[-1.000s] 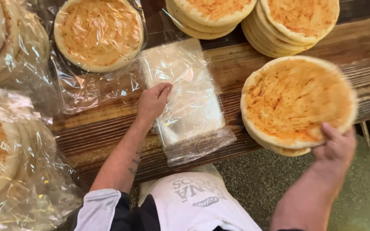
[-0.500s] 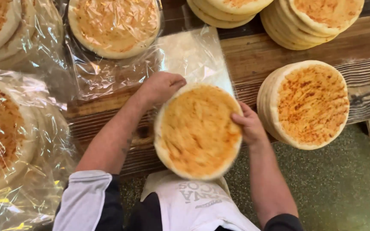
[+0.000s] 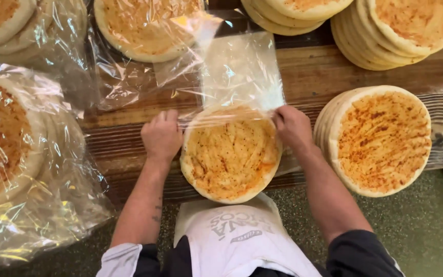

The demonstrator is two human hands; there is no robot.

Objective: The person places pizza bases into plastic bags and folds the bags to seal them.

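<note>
We've got a round flatbread sitting at the near edge of the wooden table, its far rim tucked into the mouth of a clear plastic bag. Our left hand pinches the bag edge just left of that flatbread, and our right hand grips it on the right. A stack of flatbreads sits right of the flatbread; bagged ones are off left.
</note>
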